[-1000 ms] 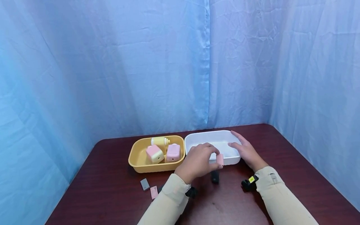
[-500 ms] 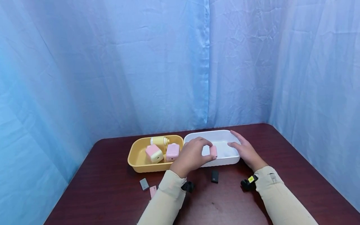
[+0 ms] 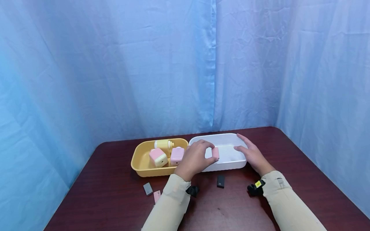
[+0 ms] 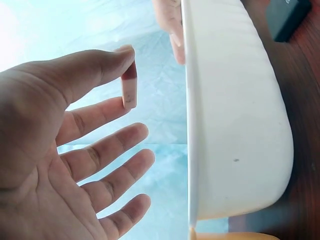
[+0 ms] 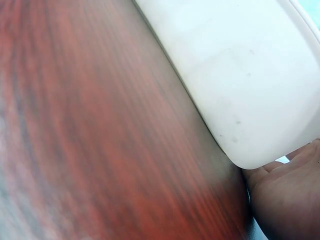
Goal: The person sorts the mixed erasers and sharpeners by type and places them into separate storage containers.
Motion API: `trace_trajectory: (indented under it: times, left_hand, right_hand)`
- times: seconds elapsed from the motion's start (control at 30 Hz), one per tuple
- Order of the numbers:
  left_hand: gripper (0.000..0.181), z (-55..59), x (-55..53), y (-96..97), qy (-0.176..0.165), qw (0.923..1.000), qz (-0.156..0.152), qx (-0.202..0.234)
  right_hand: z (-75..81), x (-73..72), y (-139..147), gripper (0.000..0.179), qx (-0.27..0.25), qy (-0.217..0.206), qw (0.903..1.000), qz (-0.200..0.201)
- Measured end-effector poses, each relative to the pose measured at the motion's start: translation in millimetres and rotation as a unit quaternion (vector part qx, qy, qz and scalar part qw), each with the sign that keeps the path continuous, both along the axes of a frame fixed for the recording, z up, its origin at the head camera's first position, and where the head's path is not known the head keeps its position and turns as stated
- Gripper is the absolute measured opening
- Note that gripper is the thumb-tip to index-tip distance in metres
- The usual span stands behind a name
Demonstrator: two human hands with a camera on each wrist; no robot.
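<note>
My left hand (image 3: 193, 159) pinches a small flat pink block (image 3: 215, 153) between thumb and index finger, over the near side of the white plastic tub (image 3: 228, 165). In the left wrist view the block (image 4: 129, 92) stands edge-on between the two fingertips, and the other fingers are spread loosely. My right hand (image 3: 255, 158) grips the tub's right end, thumb over the rim and fingers along the outside. The right wrist view shows its palm (image 5: 290, 200) against the tub's end, most fingers hidden.
Left of the white tub stands a yellow tub (image 3: 153, 172) holding a pink-and-cream cube (image 3: 158, 157), a lilac cube (image 3: 177, 156) and a yellow-and-white piece (image 3: 162, 144). Nearer on the table lie a black block (image 3: 221, 181), a grey block (image 3: 148, 189) and another pink block (image 3: 157, 196).
My left hand has moved left and slightly back with the pink block, uncovering more of the black block on the table. The right hand stays on the white tub.
</note>
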State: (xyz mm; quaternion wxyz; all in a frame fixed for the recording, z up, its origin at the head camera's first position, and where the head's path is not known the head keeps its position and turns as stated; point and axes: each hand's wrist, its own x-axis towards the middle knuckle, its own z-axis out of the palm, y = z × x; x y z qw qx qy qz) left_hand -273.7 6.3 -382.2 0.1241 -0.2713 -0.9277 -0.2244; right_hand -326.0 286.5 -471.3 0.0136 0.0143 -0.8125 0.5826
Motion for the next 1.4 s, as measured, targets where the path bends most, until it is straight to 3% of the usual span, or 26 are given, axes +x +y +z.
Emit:
trace_trajectory:
  times: [0.6,1.07,1.4]
  left_hand:
    - [0.031,-10.8,-6.6,-1.9,0.015,0.9979,0.058,-0.025]
    - [0.031,-15.2,-8.0,-2.2,0.003,0.9964,0.072,-0.045]
    - [0.028,-17.9,-10.2,-2.3,0.015,0.9952,0.074,-0.061]
  right_hand:
    - [2.8,2.5,0,0.076,0.000,-0.002,1.0000,0.005]
    - [2.9,2.8,0,0.076,0.000,-0.003,1.0000,0.007]
    - [4.1,4.1,-1,0.076,0.002,-0.003,1.0000,0.007]
